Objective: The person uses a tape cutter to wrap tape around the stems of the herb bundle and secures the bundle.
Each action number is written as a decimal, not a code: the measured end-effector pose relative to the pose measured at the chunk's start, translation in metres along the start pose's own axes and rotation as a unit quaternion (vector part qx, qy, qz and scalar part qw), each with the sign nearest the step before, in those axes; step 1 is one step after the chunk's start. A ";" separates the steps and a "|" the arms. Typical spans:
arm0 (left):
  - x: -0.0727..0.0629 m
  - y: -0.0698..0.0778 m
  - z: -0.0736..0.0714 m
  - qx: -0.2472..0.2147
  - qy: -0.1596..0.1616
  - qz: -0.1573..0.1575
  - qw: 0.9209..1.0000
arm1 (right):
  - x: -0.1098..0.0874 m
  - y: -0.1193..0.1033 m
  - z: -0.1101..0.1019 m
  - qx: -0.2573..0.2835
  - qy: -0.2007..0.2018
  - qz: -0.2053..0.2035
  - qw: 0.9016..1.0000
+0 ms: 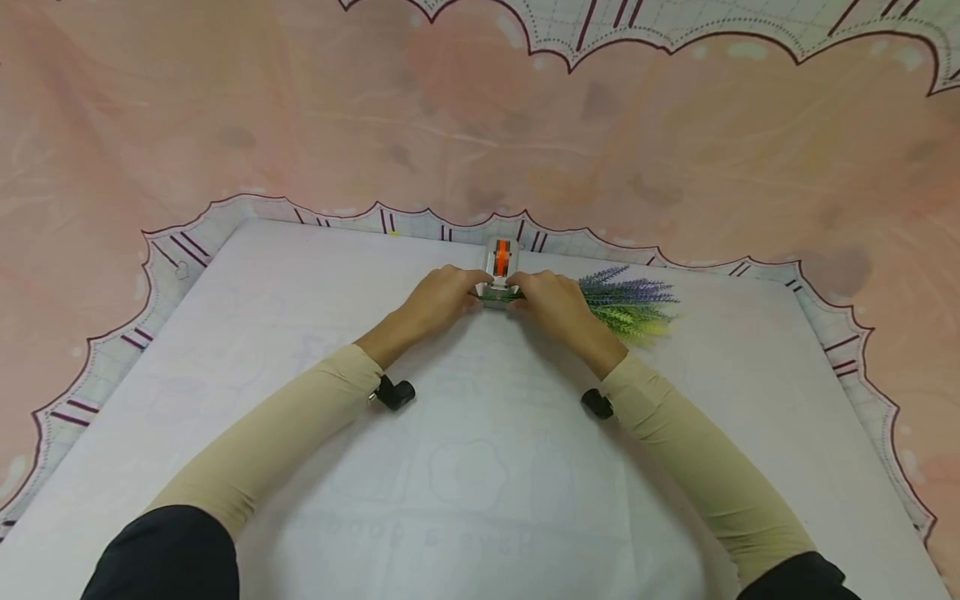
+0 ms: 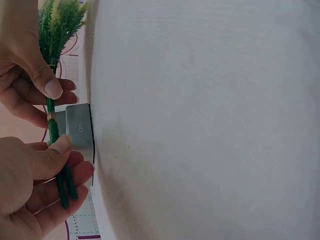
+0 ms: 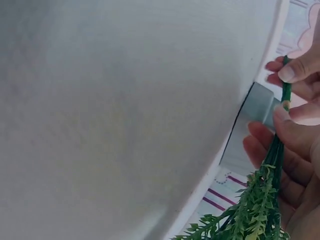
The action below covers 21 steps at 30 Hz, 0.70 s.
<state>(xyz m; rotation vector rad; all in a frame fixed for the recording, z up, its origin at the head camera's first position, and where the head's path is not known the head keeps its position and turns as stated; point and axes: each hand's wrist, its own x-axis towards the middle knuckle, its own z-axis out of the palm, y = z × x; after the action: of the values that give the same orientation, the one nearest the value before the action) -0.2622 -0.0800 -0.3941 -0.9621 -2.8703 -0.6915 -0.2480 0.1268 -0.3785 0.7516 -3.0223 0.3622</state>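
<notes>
A bunch of artificial lavender (image 1: pixel 628 293), purple and yellow-green at its heads, lies crosswise with its green stems pointing left. My left hand (image 1: pixel 440 298) pinches the lower stem ends between thumb and fingers. On the flower side, my right hand (image 1: pixel 561 310) grips the same stems below the leaves. A narrow tan band (image 2: pixel 51 116) wraps the stems between the two hands. Directly behind the stems stands a grey tape dispenser (image 2: pixel 80 126) marked "deli", its orange tape roll (image 1: pixel 502 258) showing in the head view. Whether the stems touch the dispenser I cannot tell.
A white table (image 1: pixel 465 433) spreads under both forearms. Its far edge, with a scalloped patterned cloth border (image 1: pixel 420 222), lies just beyond the dispenser. Pinkish patterned fabric (image 1: pixel 300 108) fills the area past the table. Small black cameras (image 1: pixel 396 392) sit at the wrists.
</notes>
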 end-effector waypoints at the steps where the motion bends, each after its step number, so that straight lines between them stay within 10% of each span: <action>1: 0.000 0.000 0.000 0.000 -0.001 -0.001 1.000 | 0.000 0.000 0.000 0.007 -0.001 0.001 1.000; 21: 0.002 -0.002 0.002 -0.027 -0.001 -0.022 0.999 | 0.002 0.005 0.005 0.068 -0.015 -0.012 0.998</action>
<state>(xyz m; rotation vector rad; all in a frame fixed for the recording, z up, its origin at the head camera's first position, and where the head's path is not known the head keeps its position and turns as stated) -0.2644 -0.0798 -0.3960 -0.9072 -2.8967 -0.7753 -0.2523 0.1287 -0.3847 0.8060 -3.0381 0.5652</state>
